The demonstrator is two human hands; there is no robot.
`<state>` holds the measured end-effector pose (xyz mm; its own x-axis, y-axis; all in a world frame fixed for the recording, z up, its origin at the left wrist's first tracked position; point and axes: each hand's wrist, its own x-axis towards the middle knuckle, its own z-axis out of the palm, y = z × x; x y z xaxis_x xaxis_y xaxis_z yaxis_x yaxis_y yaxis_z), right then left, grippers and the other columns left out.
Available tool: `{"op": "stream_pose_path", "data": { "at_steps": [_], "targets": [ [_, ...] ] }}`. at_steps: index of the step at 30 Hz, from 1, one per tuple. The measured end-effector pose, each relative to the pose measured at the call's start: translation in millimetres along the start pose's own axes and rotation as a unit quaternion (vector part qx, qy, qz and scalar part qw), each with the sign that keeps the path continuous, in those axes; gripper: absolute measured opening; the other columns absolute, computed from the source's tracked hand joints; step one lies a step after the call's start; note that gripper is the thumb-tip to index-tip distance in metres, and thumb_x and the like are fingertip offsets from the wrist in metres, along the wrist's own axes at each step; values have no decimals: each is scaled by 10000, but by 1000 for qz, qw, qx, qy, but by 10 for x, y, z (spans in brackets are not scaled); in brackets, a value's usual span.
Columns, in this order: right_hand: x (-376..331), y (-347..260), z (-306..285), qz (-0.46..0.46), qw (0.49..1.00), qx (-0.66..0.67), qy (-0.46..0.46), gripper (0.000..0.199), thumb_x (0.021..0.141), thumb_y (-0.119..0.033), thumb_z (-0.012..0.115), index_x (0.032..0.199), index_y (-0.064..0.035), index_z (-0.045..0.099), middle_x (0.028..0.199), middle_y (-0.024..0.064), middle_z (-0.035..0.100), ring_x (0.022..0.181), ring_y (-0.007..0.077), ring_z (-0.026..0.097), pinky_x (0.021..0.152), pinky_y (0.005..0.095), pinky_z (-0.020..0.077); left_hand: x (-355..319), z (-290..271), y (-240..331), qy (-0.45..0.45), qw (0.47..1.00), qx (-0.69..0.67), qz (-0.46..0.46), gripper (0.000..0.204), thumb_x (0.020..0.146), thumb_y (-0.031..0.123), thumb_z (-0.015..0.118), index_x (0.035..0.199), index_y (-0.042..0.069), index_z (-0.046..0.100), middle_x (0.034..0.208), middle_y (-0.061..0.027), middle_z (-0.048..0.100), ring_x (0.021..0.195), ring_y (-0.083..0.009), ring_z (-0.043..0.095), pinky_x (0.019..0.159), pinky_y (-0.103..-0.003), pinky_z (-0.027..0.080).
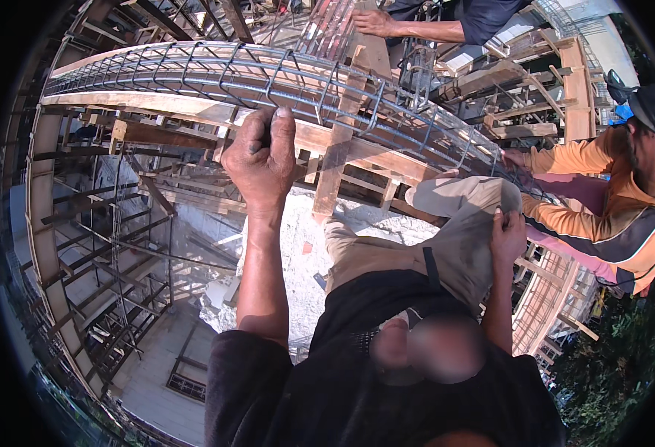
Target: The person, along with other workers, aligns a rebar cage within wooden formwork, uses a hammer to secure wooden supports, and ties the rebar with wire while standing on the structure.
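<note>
My left hand (259,158) is raised in front of me with its fingers curled closed and the thumb up, over the near edge of a wooden formwork board (186,109). Whatever lies inside that fist, if anything, is hidden. Just beyond it runs a long cage of steel rebar (268,83) with tied stirrups, lying along the wooden trough. My right hand (507,235) rests on my bent leg (469,212), its fingers laid apart on the trouser cloth and holding nothing visible.
On the right sits a co-worker in an orange and black jacket (610,216), a hand near the rebar. Another person's forearm (424,31) reaches in at the top. An upright plank (335,160) crosses the formwork. Scaffolding and a deep drop (141,298) lie at lower left.
</note>
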<state>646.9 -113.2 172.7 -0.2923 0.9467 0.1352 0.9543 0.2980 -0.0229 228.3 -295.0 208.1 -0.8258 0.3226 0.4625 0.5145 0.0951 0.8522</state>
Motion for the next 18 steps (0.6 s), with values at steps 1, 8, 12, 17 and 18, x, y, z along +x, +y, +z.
{"op": "stream_pose_path", "data": {
  "at_steps": [1,8,12,17,18],
  "targets": [
    [4,7,-1,6,1000,-10,-8,331,927,-363,607,843,-47,555,855,133,560,780,355,583,664,487,450,-2,-7,-10,-3,1000,3,0,172,909,154,717,887,-15,694,664,-62,637,599,-66,530,567,-237,461],
    [7,56,36,-34,999,-5,39,385,923,-373,627,776,-39,503,812,139,542,738,352,556,649,474,424,-11,26,-23,14,1000,-8,0,141,896,141,725,869,7,690,631,-56,597,556,-65,490,530,-238,441],
    [9,49,43,-7,1000,-7,10,389,930,-387,611,786,-40,508,828,140,546,756,359,561,657,476,429,5,-4,-13,11,1000,0,7,141,896,141,724,842,20,675,615,-61,564,532,-78,452,513,-251,434],
    [-14,46,23,-10,1000,13,17,399,921,-390,619,784,-33,505,821,148,542,761,374,565,661,483,432,5,8,-9,9,1000,0,10,136,895,144,725,850,25,677,619,-52,576,534,-80,460,518,-246,435],
    [-16,76,27,-8,1000,0,10,375,928,-380,617,827,-27,540,831,141,560,749,349,574,670,464,445,-4,17,-7,6,1000,-3,10,136,895,144,725,850,25,677,619,-52,576,534,-80,460,518,-246,435]
  ]
}}
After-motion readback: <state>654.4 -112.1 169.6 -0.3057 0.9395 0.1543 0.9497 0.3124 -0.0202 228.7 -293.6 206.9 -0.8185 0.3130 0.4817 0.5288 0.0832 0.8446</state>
